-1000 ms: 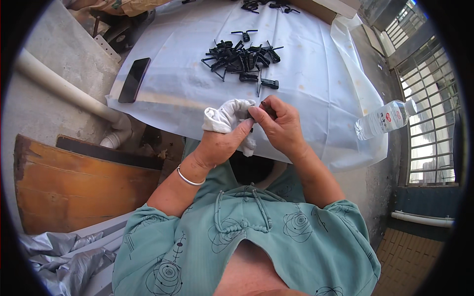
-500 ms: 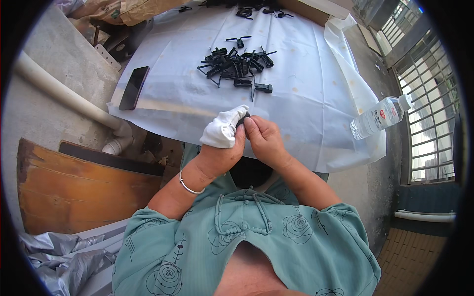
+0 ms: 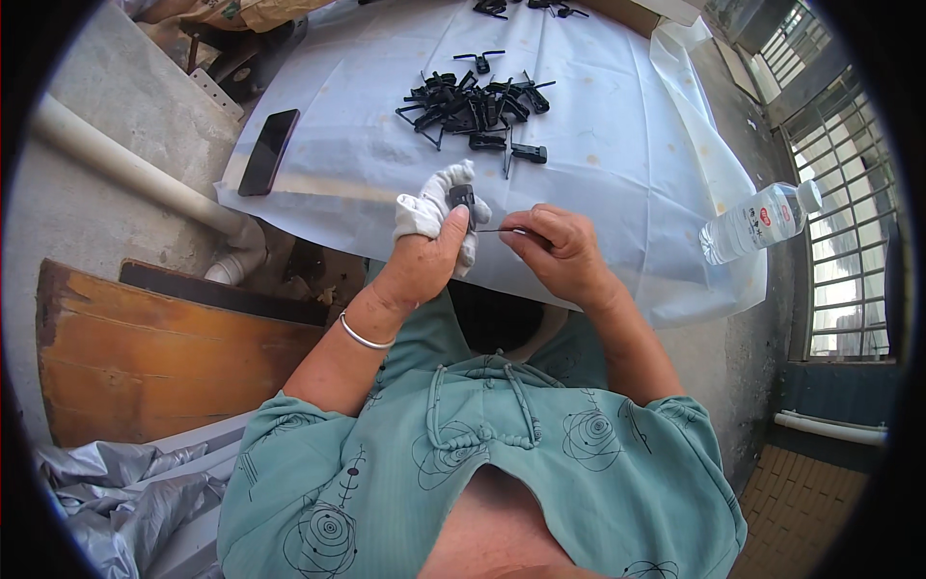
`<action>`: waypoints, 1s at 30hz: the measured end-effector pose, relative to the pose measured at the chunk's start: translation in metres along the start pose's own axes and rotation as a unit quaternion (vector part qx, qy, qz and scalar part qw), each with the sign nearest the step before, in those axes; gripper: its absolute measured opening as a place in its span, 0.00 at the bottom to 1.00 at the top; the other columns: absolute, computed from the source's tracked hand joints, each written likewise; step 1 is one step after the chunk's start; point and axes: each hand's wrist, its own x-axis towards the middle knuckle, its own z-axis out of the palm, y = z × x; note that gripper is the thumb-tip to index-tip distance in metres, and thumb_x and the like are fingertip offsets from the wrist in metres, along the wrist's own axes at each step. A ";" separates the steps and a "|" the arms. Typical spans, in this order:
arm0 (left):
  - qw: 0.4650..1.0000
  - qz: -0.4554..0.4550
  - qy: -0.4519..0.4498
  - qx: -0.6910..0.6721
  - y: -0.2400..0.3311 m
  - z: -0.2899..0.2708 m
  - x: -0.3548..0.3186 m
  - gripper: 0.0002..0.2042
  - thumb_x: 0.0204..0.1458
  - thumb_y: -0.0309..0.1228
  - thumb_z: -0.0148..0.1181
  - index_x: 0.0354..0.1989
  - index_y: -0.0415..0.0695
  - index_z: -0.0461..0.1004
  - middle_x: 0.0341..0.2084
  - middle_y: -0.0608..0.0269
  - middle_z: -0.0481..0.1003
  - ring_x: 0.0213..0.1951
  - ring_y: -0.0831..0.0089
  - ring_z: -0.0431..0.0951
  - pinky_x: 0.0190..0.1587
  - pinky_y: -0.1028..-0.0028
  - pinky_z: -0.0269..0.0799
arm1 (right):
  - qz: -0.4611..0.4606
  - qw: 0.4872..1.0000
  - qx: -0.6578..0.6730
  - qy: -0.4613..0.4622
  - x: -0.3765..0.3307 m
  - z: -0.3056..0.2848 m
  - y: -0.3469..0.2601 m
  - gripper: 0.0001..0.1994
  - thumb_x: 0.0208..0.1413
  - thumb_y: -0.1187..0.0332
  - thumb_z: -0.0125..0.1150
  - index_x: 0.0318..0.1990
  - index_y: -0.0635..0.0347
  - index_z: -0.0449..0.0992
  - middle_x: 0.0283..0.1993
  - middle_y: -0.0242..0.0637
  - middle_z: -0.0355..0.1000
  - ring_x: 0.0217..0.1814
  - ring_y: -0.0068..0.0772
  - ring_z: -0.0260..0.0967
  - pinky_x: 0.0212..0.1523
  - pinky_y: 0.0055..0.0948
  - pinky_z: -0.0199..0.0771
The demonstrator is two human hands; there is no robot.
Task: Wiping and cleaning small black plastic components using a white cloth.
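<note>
My left hand (image 3: 430, 234), in a white glove with the thumb bare, is closed on a small black plastic part (image 3: 462, 196) above the table's near edge. The thumb presses the part against the gloved fingers. To its right, my right hand (image 3: 564, 253) is bare and pinches a thin dark rod (image 3: 490, 231). The rod points left and reaches the left hand just below the part; whether it enters the part I cannot tell. Farther off on the table lies a pile of similar black parts (image 3: 473, 106) with thin arms.
A white plastic sheet (image 3: 617, 193) covers the table. On it lie a dark phone (image 3: 269, 152) at the left and a clear water bottle (image 3: 757, 224) at the right. More black parts (image 3: 490, 8) and a cardboard box (image 3: 627, 13) are at the far side. A pale pipe (image 3: 145, 179) runs along the left.
My hands, together half a second ago, have come apart. The right hand has moved right, and the thin rod now shows between them. The left hand has turned, showing the black part.
</note>
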 end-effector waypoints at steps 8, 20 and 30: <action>0.994 -0.011 -0.108 0.003 0.003 0.005 -0.007 0.14 0.53 0.24 0.41 0.49 0.38 0.60 0.29 0.66 0.66 0.21 0.87 0.60 0.20 0.86 0.55 | 0.104 0.980 0.167 0.024 0.005 0.007 -0.015 0.05 0.50 0.73 0.59 0.31 0.64 0.71 0.18 0.32 0.62 0.18 0.21 0.53 0.22 0.21 0.59; 0.932 0.235 -0.031 0.273 -0.021 0.011 -0.004 0.13 0.48 0.21 0.43 0.43 0.35 0.61 0.30 0.52 0.68 0.32 0.63 0.69 0.37 0.72 0.66 | 0.082 0.994 0.071 -0.028 0.001 0.018 -0.014 0.10 0.56 0.70 0.49 0.24 0.65 0.66 0.17 0.44 0.59 0.18 0.35 0.50 0.22 0.30 0.59; 0.926 0.204 -0.059 0.311 -0.017 0.002 -0.008 0.15 0.49 0.24 0.46 0.46 0.34 0.62 0.39 0.48 0.69 0.39 0.56 0.71 0.44 0.69 0.65 | 0.092 0.991 0.051 -0.080 0.009 0.001 -0.007 0.09 0.55 0.69 0.50 0.26 0.66 0.69 0.19 0.47 0.64 0.20 0.45 0.57 0.23 0.33 0.61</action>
